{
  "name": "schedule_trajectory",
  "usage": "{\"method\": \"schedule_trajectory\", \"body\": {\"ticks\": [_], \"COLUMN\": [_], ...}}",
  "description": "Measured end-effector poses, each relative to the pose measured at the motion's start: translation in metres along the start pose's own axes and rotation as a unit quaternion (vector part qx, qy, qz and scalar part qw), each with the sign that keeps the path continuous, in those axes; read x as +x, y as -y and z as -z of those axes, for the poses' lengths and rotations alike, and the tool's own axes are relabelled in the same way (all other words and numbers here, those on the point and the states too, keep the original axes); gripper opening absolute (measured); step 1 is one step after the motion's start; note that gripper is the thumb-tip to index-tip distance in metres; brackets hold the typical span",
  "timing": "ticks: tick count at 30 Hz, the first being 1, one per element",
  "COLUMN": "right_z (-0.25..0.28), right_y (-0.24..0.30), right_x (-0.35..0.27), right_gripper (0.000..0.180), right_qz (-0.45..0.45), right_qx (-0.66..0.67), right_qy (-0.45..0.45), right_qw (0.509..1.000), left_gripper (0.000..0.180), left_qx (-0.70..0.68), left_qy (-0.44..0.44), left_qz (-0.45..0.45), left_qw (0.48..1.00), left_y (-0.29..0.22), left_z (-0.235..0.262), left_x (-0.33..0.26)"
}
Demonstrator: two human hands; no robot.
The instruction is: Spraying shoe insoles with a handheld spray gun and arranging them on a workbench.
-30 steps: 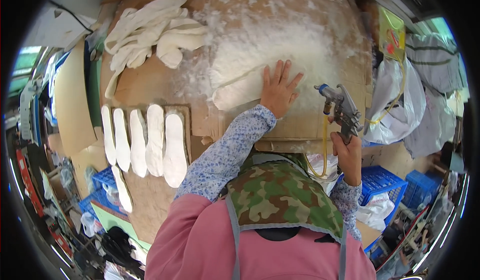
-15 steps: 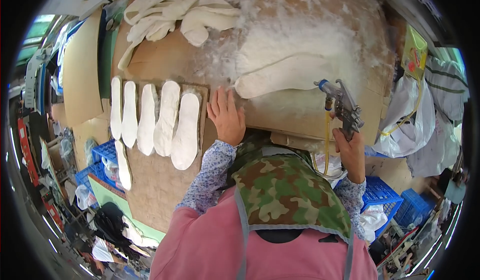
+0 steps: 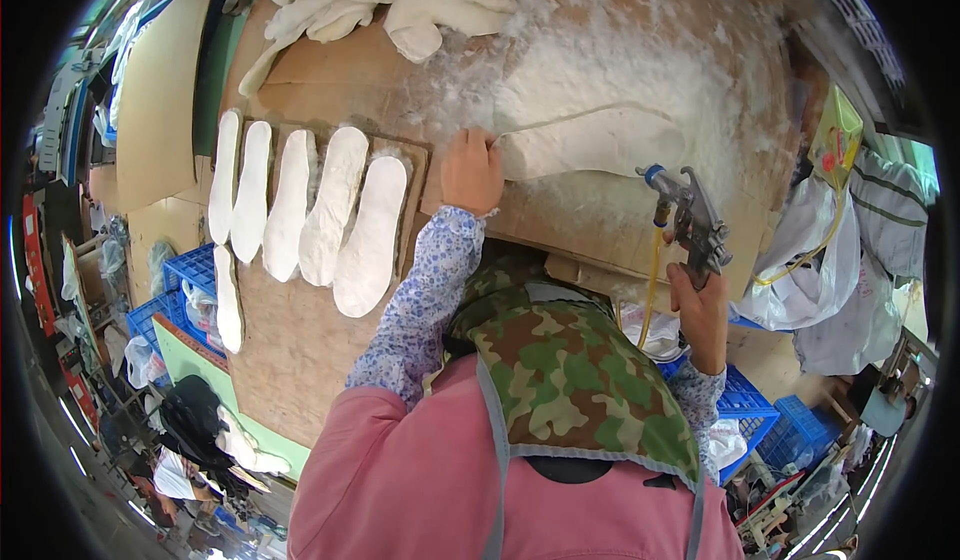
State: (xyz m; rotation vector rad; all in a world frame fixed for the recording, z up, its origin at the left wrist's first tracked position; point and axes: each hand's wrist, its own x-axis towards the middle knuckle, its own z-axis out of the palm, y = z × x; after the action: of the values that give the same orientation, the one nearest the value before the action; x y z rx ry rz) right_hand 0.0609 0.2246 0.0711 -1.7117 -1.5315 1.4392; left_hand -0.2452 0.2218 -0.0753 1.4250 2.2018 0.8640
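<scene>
A white shoe insole [image 3: 590, 145] lies on the cardboard-covered table, over a patch of whitish residue. At its left end is my left hand [image 3: 472, 172], fingers curled down and closed on the tip; the fingertips are partly hidden. My right hand [image 3: 702, 308] grips the handle of a metal spray gun [image 3: 690, 218], whose blue-ringed nozzle points left, close to the insole's near right side. From the gun a yellow hose [image 3: 650, 300] hangs down. On a brown board [image 3: 290, 360] to the left, several white insoles [image 3: 370, 235] lie side by side, with a narrower one below them.
A heap of white insole-shaped pieces [image 3: 390, 5] lies at the far left of the table. Fluffy white fibres [image 3: 640, 5] cover the far side. White plastic bags [image 3: 810, 260] hang at the right. Blue crates [image 3: 190, 285] stand below the table on both sides.
My left hand has gone from lying spread beside the insole to curled at its left end, moving up and slightly right. The spray gun stays in my right hand, nearly in place.
</scene>
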Motion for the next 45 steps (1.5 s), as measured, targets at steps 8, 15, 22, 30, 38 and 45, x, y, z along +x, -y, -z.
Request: {"method": "schedule_trajectory", "body": {"ticks": [8,15,22,30,38,45], "right_z": [0.005,0.005,0.006,0.003,0.009,0.004], "right_y": [-0.009,-0.002,-0.004,-0.009,-0.002,0.004], "right_x": [-0.004,-0.004,-0.004,0.003,0.002,0.008], "right_gripper": [0.029,0.027,0.035,0.020,0.024,0.033], "right_qz": [-0.006,0.023,-0.004,0.018,0.018,0.071], "right_qx": [-0.009,0.013,0.014,-0.052,-0.083,-0.150], "right_qy": [-0.031,-0.019,-0.001,-0.079,-0.091,-0.056], "right_qw": [0.999,0.999,1.000,0.995,0.992,0.985], "left_gripper": [0.017,0.010,0.023,0.040,0.047,0.046], "left_qx": [-0.145,-0.217,-0.068,-0.090,0.038,0.042], "left_qy": [0.135,0.164,-0.127,0.026,0.146,0.147], "left_qz": [0.091,0.096,-0.070,-0.289,-0.284,-0.278], "left_qw": [0.976,0.957,0.987,0.953,0.947,0.948], "left_y": [0.009,0.018,-0.011,-0.096,-0.104,-0.104], "left_z": [0.021,0.026,0.025,-0.058,-0.092,-0.094], "left_x": [0.015,0.019,0.022,0.004,-0.005,-0.005]}}
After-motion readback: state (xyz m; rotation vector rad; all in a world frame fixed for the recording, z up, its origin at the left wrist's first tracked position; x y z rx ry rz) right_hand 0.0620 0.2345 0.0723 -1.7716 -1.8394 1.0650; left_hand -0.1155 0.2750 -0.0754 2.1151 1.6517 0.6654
